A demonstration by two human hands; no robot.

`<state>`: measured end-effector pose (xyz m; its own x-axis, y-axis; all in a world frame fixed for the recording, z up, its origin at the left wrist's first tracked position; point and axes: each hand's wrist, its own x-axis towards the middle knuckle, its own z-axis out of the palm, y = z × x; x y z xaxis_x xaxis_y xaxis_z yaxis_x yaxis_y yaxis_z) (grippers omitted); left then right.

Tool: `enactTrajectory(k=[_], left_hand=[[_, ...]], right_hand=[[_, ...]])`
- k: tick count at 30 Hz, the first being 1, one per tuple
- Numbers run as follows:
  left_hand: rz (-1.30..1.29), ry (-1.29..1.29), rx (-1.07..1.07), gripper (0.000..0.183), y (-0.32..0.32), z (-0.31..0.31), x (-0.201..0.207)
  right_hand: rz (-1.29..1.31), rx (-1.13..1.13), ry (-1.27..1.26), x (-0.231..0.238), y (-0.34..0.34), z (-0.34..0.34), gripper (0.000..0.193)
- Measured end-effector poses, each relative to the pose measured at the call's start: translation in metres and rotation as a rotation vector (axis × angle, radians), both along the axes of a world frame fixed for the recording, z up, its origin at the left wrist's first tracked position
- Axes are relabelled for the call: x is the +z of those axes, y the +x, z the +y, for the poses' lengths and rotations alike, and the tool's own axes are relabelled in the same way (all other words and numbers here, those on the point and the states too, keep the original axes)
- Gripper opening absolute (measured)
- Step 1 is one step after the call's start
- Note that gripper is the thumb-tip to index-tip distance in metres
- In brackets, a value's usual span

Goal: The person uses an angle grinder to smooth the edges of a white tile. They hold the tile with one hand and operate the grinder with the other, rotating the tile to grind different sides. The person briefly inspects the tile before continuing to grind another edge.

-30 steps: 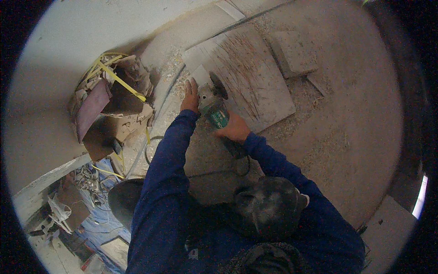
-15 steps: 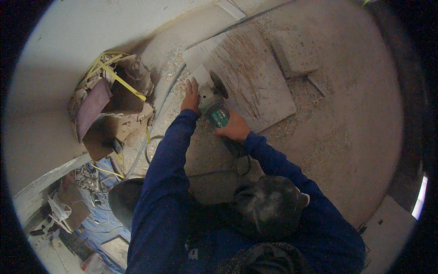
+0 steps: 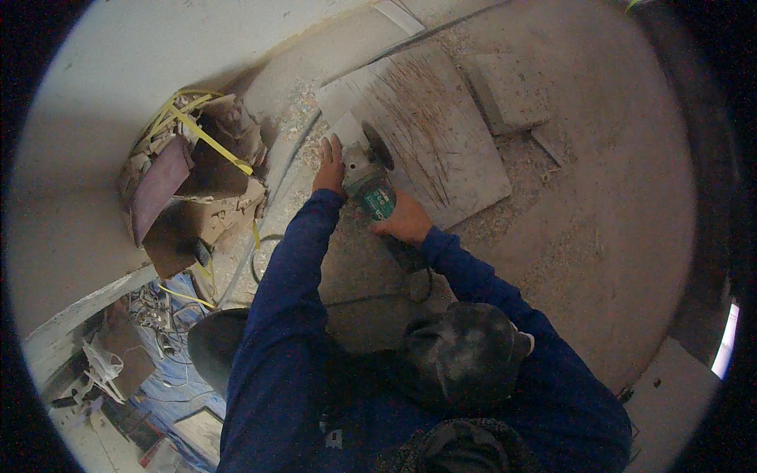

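An angle grinder (image 3: pixel 377 199) with a green body and a grey metal head is gripped by my right hand (image 3: pixel 408 220) around its body. Its dark round disc (image 3: pixel 378 145) stands on edge at the right end of a small pale tile piece (image 3: pixel 344 126). My left hand (image 3: pixel 330 169) lies with fingers stretched forward at the near left of that piece, close beside the grinder's head; whether the thumb touches the grinder is hidden. Under the disc lies a large pale slab (image 3: pixel 482 162), its face scored with many brownish cut lines.
Right of the slab lies a smaller slab (image 3: pixel 512 91) on the dusty floor. At left, a torn cardboard box (image 3: pixel 229 217) with yellow strapping holds scraps against the wall. A dark cable (image 3: pixel 256 260) loops near my left forearm. Tangled cords (image 3: pixel 158 315) lie on a blue sheet.
The grinder has turned very slightly within my right hand's grip. Both hands stay almost in place.
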<state>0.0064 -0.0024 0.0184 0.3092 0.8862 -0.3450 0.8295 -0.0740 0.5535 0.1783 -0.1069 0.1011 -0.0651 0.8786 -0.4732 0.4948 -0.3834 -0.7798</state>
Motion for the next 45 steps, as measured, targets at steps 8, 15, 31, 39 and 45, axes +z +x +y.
enactTrajectory(k=[8, 15, 31, 39, 45], left_hand=[[-0.052, 0.015, 0.011, 0.107, -0.002, 0.001, -0.006], [-0.083, 0.082, -0.038, 0.115, -0.008, 0.003, -0.045], [-0.091, 0.086, -0.015, 0.114, -0.007, 0.004, -0.054], [0.005, 0.236, -0.110, 0.101, -0.015, 0.007, -0.097], [-0.125, 0.221, -0.023, 0.076, -0.012, 0.002, -0.068]], right_hand=[[-0.079, -0.017, -0.007, -0.001, -0.002, 0.000, 0.076], [-0.054, 0.012, -0.013, 0.006, -0.001, 0.005, 0.086], [-0.039, -0.005, -0.030, 0.007, -0.001, 0.005, 0.084], [-0.056, 0.030, 0.017, -0.011, -0.002, 0.009, 0.086], [-0.017, 0.003, -0.016, -0.002, -0.001, 0.009, 0.082]])
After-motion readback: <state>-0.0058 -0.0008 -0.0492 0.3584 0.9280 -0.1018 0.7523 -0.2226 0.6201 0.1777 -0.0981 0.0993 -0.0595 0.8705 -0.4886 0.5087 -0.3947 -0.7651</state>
